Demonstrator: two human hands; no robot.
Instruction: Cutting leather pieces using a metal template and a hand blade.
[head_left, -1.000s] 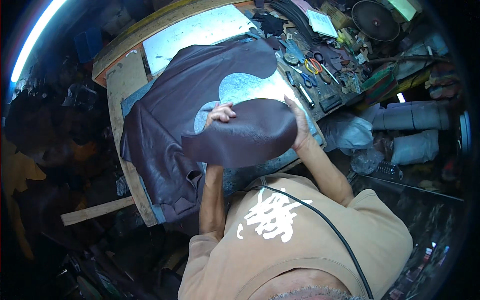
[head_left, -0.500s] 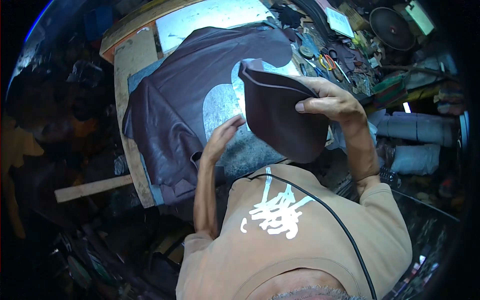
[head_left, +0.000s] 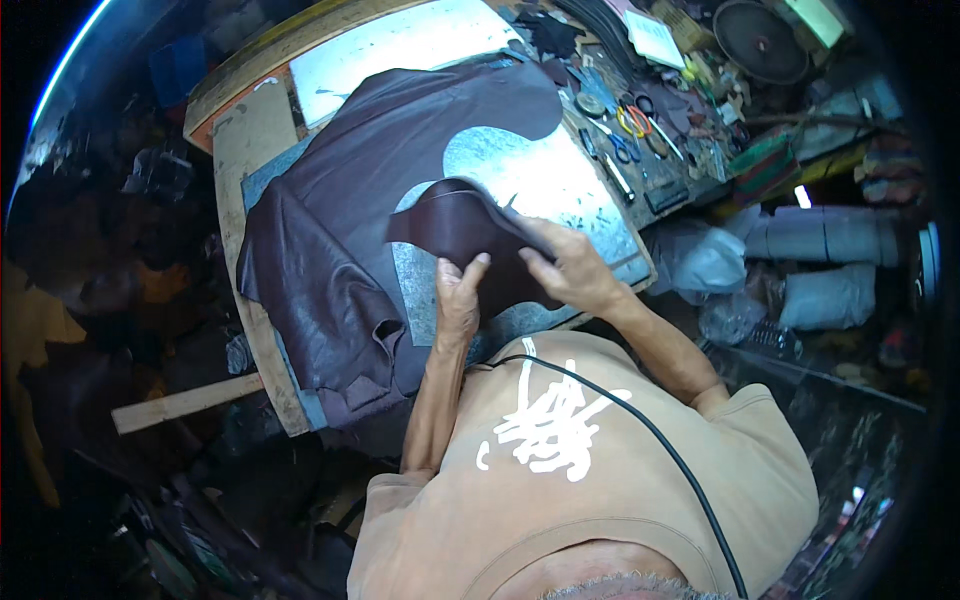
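Observation:
Both my hands grip a cut piece of dark brown leather (head_left: pixel 450 225) held above the work board. My left hand (head_left: pixel 460 300) pinches its near edge, thumb on top. At the piece's right side, my right hand (head_left: pixel 575 265) is closed on it, the fingers partly hidden. The piece bends into a curve and its lower part hangs close to my body. Beneath and to the left lies a large brown leather hide (head_left: pixel 340 210) with rounded cut-outs, spread over the grey metal-looking board (head_left: pixel 590 190). Its near left corner is folded and rumpled.
Right of the board, orange-handled scissors (head_left: pixel 634 122), blue-handled scissors (head_left: pixel 624 150) and a round tin (head_left: pixel 590 104) lie among scraps. A white sheet (head_left: pixel 400 55) covers the far side. A wooden slat (head_left: pixel 188 403) juts out at left. Plastic-wrapped bundles (head_left: pixel 828 297) lie at right.
My right hand has brought the leather piece left and down over the board. My left hand, free before, has taken hold of its near edge. The piece is now bent into a curve.

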